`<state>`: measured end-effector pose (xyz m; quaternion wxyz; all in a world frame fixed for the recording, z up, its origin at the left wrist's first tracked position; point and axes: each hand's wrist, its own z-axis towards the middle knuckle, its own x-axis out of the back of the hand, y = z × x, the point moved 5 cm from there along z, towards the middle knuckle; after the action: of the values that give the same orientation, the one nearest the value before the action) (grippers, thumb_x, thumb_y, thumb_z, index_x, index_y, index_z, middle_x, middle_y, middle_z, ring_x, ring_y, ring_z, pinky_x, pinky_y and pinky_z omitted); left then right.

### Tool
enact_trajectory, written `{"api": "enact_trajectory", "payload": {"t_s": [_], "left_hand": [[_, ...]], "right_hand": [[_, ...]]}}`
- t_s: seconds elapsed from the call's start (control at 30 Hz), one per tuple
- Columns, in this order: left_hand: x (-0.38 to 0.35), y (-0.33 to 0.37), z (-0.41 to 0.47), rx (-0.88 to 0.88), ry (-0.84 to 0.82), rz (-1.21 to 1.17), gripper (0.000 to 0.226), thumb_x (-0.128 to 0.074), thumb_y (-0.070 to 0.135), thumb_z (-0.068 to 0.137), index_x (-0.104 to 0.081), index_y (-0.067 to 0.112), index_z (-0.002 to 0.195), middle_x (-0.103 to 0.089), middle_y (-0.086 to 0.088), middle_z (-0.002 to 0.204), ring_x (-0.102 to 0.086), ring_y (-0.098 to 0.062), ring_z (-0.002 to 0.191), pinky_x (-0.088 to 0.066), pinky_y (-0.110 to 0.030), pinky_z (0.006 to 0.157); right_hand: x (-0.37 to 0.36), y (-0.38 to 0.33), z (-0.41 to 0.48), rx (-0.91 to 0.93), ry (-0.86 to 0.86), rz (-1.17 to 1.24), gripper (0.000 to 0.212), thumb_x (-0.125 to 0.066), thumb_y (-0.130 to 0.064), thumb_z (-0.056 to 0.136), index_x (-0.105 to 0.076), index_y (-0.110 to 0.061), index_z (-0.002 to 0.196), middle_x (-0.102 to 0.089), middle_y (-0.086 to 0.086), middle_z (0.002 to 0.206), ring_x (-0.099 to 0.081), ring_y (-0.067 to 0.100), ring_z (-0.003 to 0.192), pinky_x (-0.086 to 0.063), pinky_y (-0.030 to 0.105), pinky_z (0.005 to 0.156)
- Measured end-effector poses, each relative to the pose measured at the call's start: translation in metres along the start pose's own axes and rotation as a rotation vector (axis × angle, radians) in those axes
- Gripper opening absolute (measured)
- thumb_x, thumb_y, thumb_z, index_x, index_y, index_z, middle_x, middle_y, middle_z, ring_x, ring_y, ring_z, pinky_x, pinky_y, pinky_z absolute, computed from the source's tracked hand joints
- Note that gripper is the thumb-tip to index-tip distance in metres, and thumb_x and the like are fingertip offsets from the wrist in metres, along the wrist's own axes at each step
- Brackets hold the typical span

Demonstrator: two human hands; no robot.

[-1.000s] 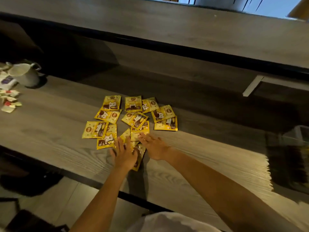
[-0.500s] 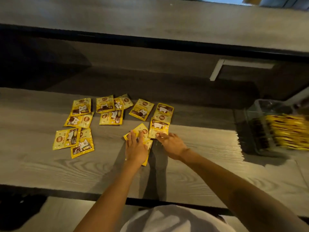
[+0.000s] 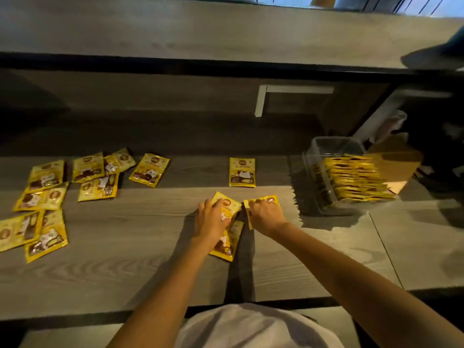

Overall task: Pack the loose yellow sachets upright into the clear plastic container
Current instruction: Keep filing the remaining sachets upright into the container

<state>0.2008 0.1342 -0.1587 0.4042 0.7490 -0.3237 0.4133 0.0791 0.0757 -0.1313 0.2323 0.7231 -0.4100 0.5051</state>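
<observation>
Wooden counter; left hand on sachets

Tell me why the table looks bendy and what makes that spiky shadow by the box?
Head view: the wide-angle lens curves the table edges; light from the right throws a shadow leftward from the clear container, likely spiky from the upright sachets inside; the loose sachets far left look soft and smeared.

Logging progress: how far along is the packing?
Done: a row of sachets stands in the clear container. In hand: left hand presses a small stack, right hand touches another sachet. Left: one lone sachet beyond the hands and the scattered cluster far left.
</observation>
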Motion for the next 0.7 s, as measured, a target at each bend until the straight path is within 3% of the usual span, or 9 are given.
{"api": "enact_trajectory", "payload": {"t_s": [0.13, 0.23, 0.3, 0.43, 0.57, 0.63, 0.7], "left_hand": [[0.001, 0.017, 0.001, 0.093, 0.045, -0.061, 0.077, -0.069, 0.034, 0.081, -0.028, 0.015, 0.143, -0.037, -0.01, 0.14, -0.032, -0.027, 0.13, -0.034, -0.035, 0.104], [0.004, 0.023, 0.002, 0.169, 0.065, -0.145, 0.08, -0.075, 0.025, 0.076, -0.029, 0.011, 0.139, -0.037, -0.011, 0.14, -0.033, -0.028, 0.13, -0.034, -0.035, 0.104], [0.005, 0.027, 0.004, 0.202, 0.051, -0.233, 0.073, -0.074, 0.017, 0.077, -0.035, 0.008, 0.137, -0.039, -0.013, 0.139, -0.037, -0.029, 0.129, -0.037, -0.035, 0.102], [0.011, 0.04, 0.008, 0.235, 0.08, -0.346, 0.038, -0.065, 0.009, 0.082, -0.055, 0.005, 0.119, -0.057, -0.016, 0.124, -0.053, -0.032, 0.117, -0.045, -0.036, 0.091], [0.026, 0.062, 0.006, 0.238, 0.148, -0.421, 0.008, -0.06, 0.008, 0.082, -0.057, 0.01, 0.089, -0.066, -0.016, 0.104, -0.06, -0.033, 0.101, -0.048, -0.038, 0.079], [0.037, 0.078, 0.005, 0.222, 0.187, -0.425, 0.013, -0.061, 0.007, 0.082, -0.05, 0.013, 0.086, -0.065, -0.017, 0.105, -0.058, -0.033, 0.103, -0.046, -0.038, 0.079], [0.049, 0.096, 0.006, 0.204, 0.233, -0.437, 0.022, -0.061, 0.006, 0.083, -0.052, 0.01, 0.103, -0.061, -0.015, 0.114, -0.053, -0.032, 0.11, -0.043, -0.036, 0.08]], "right_hand": [[0.001, 0.023, 0.005, 0.061, -0.063, 0.129, 0.058, -0.051, -0.014, 0.091, -0.024, -0.011, 0.143, -0.033, 0.014, 0.142, -0.032, 0.033, 0.134, -0.036, 0.044, 0.105], [0.001, 0.033, 0.009, 0.1, -0.131, 0.058, 0.071, -0.055, -0.015, 0.09, -0.014, -0.013, 0.148, -0.029, 0.014, 0.147, -0.025, 0.034, 0.138, -0.025, 0.047, 0.114], [-0.001, 0.04, 0.011, 0.083, -0.126, 0.005, 0.071, -0.059, -0.02, 0.088, -0.019, -0.011, 0.146, -0.032, 0.016, 0.144, -0.027, 0.035, 0.136, -0.023, 0.047, 0.114], [0.0, 0.055, 0.011, 0.042, -0.112, -0.02, 0.056, -0.064, -0.029, 0.085, -0.043, -0.006, 0.132, -0.045, 0.016, 0.134, -0.041, 0.034, 0.126, -0.033, 0.041, 0.106], [0.016, 0.076, 0.005, -0.012, -0.041, 0.267, 0.038, -0.063, -0.03, 0.085, -0.059, -0.007, 0.115, -0.063, 0.016, 0.117, -0.06, 0.032, 0.107, -0.05, 0.039, 0.088], [0.033, 0.089, 0.002, -0.038, 0.079, 0.404, 0.031, -0.061, -0.025, 0.086, -0.059, -0.006, 0.11, -0.065, 0.017, 0.112, -0.061, 0.035, 0.104, -0.051, 0.042, 0.084], [0.052, 0.103, -0.002, -0.051, 0.177, 0.51, 0.03, -0.06, -0.014, 0.085, -0.054, -0.006, 0.114, -0.065, 0.019, 0.113, -0.06, 0.037, 0.106, -0.051, 0.045, 0.086]]}}
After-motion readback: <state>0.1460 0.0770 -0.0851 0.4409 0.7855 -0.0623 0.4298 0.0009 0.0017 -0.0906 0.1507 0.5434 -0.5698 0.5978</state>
